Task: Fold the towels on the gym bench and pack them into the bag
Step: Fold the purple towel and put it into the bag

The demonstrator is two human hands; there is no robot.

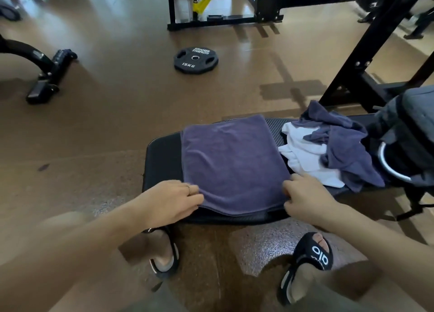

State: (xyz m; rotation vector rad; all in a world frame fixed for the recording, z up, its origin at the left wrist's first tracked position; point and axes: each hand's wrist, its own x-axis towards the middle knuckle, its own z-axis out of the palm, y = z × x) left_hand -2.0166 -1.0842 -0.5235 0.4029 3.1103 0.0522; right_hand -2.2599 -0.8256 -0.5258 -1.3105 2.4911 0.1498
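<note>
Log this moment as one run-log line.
stage: folding | purple towel flat on bench | left hand, right hand at near corners | unfolded pile beside bag | packed: none seen
</note>
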